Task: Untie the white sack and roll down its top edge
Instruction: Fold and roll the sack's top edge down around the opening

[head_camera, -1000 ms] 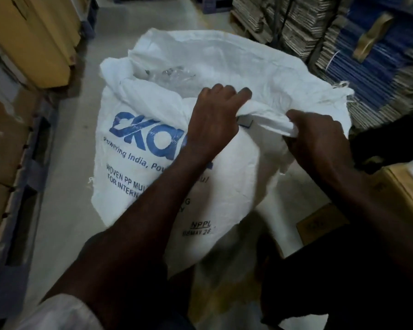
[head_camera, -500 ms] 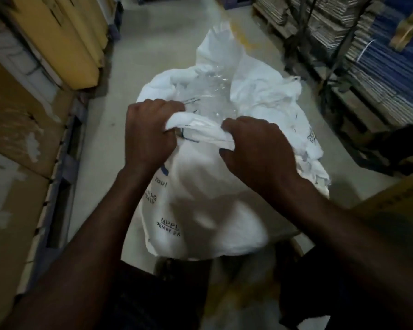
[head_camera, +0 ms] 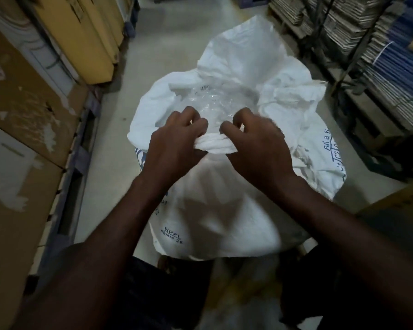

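**Sack open, near rim mid-roll**

Sack [head_camera: 224, 206] standing on floor [head_camera: 177, 44], directly below and ahead of both hands. Mouth open, no tie visible; clear liner [head_camera: 215, 101] showing just past the fingertips.

Left hand [head_camera: 174, 144] clenched on the rolled rim [head_camera: 216, 144], fingers curled over the top, thumb side under. Right hand [head_camera: 258, 144] clamped on the same roll just beside it, knuckles nearly touching the left. Short bunched cuff of fabric between the two.

Handling, judged:
- Woven plastic cloth: light, floppy, creases but springs back. Roll likely to unwind unless pinched tight.
- Surface looks slick; a full-finger wrap should beat a fingertip pinch.
- Liner thin and slippery, easy to snag or tear; best kept out of the roll or folded in deliberately.
- Far rim, beyond the hands, standing tall and unrolled; side right of right hand slumped and ragged.

Grip advice: take the rim edge itself, hands spread wider apart, roll outward and down, then work round toward the far side. Contents and weight not visible.
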{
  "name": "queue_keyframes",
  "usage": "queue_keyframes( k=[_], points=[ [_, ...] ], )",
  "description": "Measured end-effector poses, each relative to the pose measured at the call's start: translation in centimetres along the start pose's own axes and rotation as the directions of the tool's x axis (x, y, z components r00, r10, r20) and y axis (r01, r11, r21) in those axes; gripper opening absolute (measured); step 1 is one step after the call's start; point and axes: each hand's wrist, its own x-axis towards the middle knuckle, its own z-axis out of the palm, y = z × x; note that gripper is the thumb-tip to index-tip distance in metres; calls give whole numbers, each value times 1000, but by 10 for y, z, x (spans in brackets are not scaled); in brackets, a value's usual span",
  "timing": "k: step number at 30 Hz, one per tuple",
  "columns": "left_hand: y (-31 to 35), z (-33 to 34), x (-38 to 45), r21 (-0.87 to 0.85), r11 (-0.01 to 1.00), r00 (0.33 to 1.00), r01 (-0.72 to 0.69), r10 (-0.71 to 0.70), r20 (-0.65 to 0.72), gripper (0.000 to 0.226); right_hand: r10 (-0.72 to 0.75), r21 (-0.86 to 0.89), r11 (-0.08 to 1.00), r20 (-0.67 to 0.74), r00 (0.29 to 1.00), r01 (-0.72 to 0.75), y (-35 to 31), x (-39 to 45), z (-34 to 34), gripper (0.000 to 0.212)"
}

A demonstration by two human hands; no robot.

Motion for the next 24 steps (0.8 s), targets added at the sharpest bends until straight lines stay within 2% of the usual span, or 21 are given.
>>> queue_keyframes(
  k=[3,4,5,9,13,16,18,21,24],
  points=[
    [6,9,1,99,995,999,-25,28,-33,19,7,-19,1000,260,966,-2,11,-7,-19,70],
    [7,11,2,126,991,998,-38,45,-49,16,30,-24,999,306,952,-24,16,-11,-24,82],
    [9,13,4,144,988,996,-55,65,-64,15,57,-17,998,303,951,-54,21,-12,-27,85],
    [24,16,5,138,990,997,-32,42,-66,22,148,103,983,65,987,-154,40,-8,-26,44],
    [38,14,3,116,993,1000,7,-5,-13,31,121,144,983,-15,993,-118,51,-18,-11,35],
    [36,10,-1,13,997,993,-71,69,97,55,99,139,986,-62,993,-89,52,-24,-4,31],
    [32,9,-1,-6,998,992,-57,57,112,58,70,126,990,-77,995,-60,48,-26,-4,30],
    [22,10,4,32,999,1000,13,-13,-8,29,-9,51,999,-44,999,11,33,-29,-8,35],
    [18,18,2,51,998,998,34,-31,-48,29,1,-24,1000,195,981,4,6,-37,-14,44]
  ],
)
